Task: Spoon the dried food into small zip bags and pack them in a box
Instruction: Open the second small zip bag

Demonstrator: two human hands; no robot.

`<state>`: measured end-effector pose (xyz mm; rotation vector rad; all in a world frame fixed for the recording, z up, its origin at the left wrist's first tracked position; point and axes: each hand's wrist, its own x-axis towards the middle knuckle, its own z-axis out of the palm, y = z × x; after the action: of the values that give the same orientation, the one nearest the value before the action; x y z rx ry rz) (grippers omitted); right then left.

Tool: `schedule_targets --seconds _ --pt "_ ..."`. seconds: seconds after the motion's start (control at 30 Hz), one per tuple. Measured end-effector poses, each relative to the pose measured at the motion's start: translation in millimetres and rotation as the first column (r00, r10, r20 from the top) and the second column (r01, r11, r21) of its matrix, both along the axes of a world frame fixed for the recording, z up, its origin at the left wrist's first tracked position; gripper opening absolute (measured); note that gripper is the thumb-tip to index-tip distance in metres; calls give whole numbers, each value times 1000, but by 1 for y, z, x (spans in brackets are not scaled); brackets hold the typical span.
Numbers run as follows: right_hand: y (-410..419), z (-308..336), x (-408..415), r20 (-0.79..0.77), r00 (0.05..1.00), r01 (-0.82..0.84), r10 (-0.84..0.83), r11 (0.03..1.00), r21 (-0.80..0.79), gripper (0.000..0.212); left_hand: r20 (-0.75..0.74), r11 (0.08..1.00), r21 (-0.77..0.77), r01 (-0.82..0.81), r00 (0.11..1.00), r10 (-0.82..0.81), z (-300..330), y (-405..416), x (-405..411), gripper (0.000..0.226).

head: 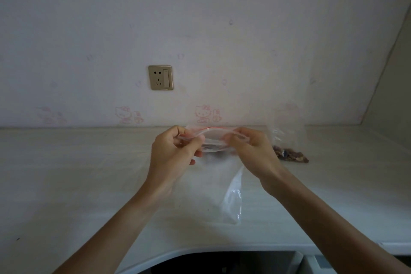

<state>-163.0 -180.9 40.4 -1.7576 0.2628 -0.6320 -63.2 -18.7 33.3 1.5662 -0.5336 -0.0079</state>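
One small zip bag (213, 140) hangs in the air above the middle of the worktop (89, 184), held up toward its far edge, with a red strip along the bag's mouth and a little dark dried food showing through its lower part. Both hands hold it by the mouth: the left hand (175, 151) pinches the left end between curled fingers and thumb, and the right hand (251, 149) pinches the right end the same way, so the opening bows apart between them. Below the hands, a larger clear plastic bag (232, 198) lies flat on the worktop, reaching toward the near edge (its outline is hard to trace). Near the far right of the worktop, another clear bag (289, 151) lies with brown dried food (291, 155) heaped inside. Behind, a wall socket (160, 77) sits in the patterned wallpaper.
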Motion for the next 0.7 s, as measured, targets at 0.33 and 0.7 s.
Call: schedule_targets --seconds 0.33,0.7 --pt "-9 10 -4 142 929 368 -342 810 -457 21 185 981 -27 -193 963 195 1 10 17 20" --pt "-11 12 -4 160 986 -142 54 775 616 4 -535 757 -640 132 631 -562 17 11 8 14"
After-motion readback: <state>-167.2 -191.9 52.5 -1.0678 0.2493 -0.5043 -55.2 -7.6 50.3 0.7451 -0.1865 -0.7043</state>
